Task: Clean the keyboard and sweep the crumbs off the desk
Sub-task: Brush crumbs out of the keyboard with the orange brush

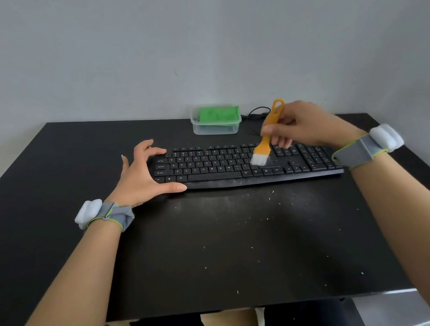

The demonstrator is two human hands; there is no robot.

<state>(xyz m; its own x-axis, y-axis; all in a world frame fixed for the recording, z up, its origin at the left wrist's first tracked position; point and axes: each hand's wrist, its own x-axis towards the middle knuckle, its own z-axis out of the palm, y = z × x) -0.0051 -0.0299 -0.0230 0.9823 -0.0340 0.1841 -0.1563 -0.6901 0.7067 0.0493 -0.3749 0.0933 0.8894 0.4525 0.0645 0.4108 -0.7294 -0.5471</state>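
The flat black plastic keyboard [208, 164] lies on the black counter [48, 217]. It looks light and likely to skid, so the left hand [139, 174] spans and clamps its left end. The right hand [303, 126] pinches the small orange plastic brush [266, 137] by its stiff handle, soft white bristles on the keys.

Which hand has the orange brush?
The right hand holds the brush, with its bristles down on the keyboard. The left hand has no tool and only grips the keyboard's end.
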